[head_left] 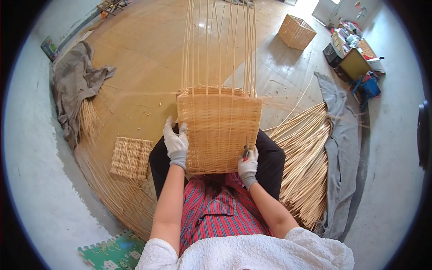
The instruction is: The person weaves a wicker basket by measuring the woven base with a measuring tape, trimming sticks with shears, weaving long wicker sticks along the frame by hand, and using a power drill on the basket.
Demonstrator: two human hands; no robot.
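A woven wicker basket (220,130) rests across my lap, one flat side facing me. Long upright stakes (218,45) rise from its far rim, and thin loose strands stick out sideways at rim height, blurred. My left hand (176,141), in a white glove, grips the basket's left side, thumb against the near face. At the lower right of the basket is my right hand (248,164), also gloved and closed around a small tool with a red and black handle (245,153). The tool's working end is hard to make out.
A large bundle of cane rods (308,164) lies on the right beside a grey cloth (342,157). To my left are a woven panel (131,157), loose strands (114,193) and a draped brown cloth (74,85). A finished-looking basket (296,32) stands farther back.
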